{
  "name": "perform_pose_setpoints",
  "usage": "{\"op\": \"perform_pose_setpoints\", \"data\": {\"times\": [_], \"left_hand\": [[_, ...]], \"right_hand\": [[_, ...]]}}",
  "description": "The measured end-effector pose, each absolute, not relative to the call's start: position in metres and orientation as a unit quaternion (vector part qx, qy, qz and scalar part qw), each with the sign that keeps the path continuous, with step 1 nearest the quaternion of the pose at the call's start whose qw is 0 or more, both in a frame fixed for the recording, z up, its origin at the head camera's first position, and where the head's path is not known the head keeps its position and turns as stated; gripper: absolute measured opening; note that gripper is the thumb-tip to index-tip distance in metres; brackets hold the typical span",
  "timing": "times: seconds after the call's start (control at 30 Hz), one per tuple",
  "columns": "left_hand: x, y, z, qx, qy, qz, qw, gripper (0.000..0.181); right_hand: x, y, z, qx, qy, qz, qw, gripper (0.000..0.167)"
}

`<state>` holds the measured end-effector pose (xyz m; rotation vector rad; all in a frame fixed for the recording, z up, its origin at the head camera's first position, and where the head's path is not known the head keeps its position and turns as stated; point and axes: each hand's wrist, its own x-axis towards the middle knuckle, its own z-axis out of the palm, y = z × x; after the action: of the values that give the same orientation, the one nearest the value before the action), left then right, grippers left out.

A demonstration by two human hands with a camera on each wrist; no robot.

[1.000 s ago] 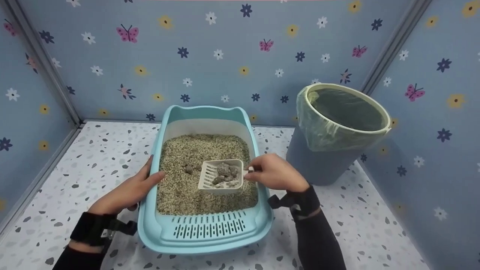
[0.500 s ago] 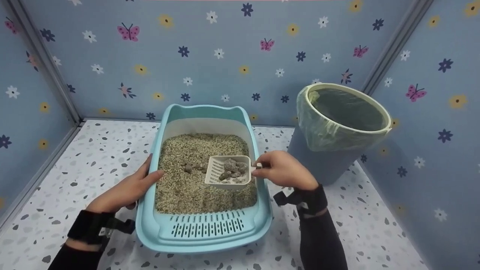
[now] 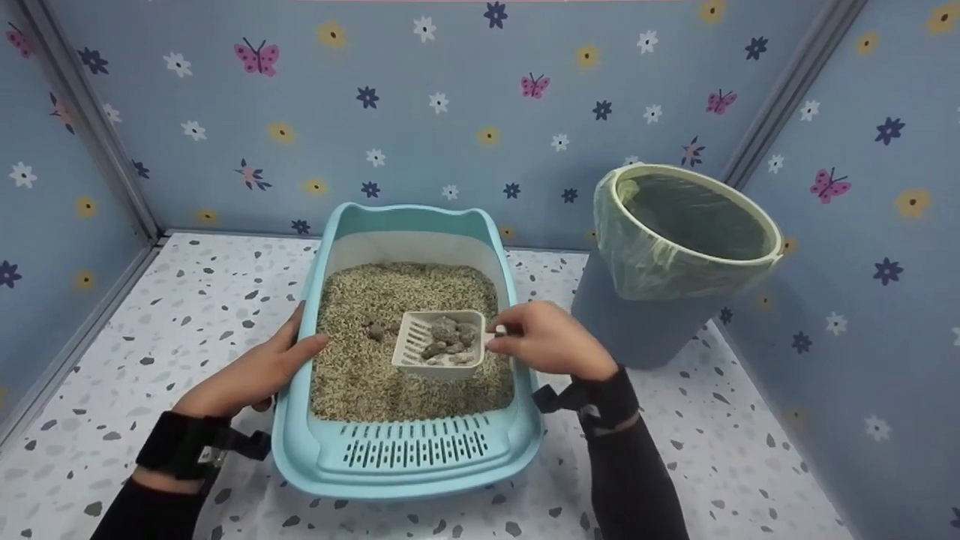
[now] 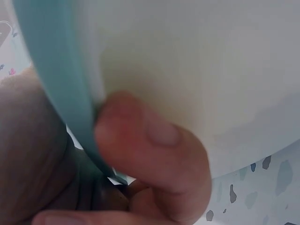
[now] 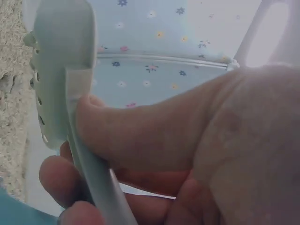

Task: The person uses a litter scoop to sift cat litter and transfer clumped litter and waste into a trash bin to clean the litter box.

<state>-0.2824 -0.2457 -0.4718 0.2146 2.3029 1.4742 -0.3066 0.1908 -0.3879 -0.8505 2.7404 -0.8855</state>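
My right hand grips the handle of a white slotted litter scoop, thumb on one side and fingers curled round the other in the right wrist view. Several grey-brown clumps lie in the scoop, which is held above the litter. On the left, my left hand holds the rim of the blue litter box. Its thumb lies over the rim, and in the left wrist view curled fingers press the white outer wall from below the rim. Another dark clump sits on the litter left of the scoop.
A grey-blue bin with a pale rim and a translucent yellowish liner stands right of the box. Flower-patterned panels rise behind and at both sides. The speckled white surface runs under everything.
The loaded scoop and my right hand shifted slightly right, then back left over the litter. My left hand stays on the box rim.
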Motion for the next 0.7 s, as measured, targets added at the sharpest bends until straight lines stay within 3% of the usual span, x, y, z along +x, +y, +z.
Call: {"op": "perform_pose_setpoints", "data": {"times": [0.13,0.33,0.5,0.7], "left_hand": [[-0.2832,-0.2442,-0.4719,0.078,0.823,0.527,0.199,0.088],[-0.2811,-0.2443,-0.4707,0.072,0.819,0.532,0.203,0.087],[-0.2820,-0.2452,-0.4694,0.077,0.822,0.531,0.193,0.088],[-0.2811,-0.2463,-0.4719,0.085,0.812,0.542,0.198,0.082]], "right_hand": [[-0.3045,0.2022,-0.3863,-0.251,0.918,-0.302,0.056,0.007],[-0.3111,0.1932,-0.3899,-0.273,0.912,-0.300,0.062,0.016],[-0.3094,0.2011,-0.3882,-0.255,0.916,-0.306,0.043,0.009],[-0.3101,0.1998,-0.3870,-0.279,0.909,-0.305,0.051,0.014]]}}
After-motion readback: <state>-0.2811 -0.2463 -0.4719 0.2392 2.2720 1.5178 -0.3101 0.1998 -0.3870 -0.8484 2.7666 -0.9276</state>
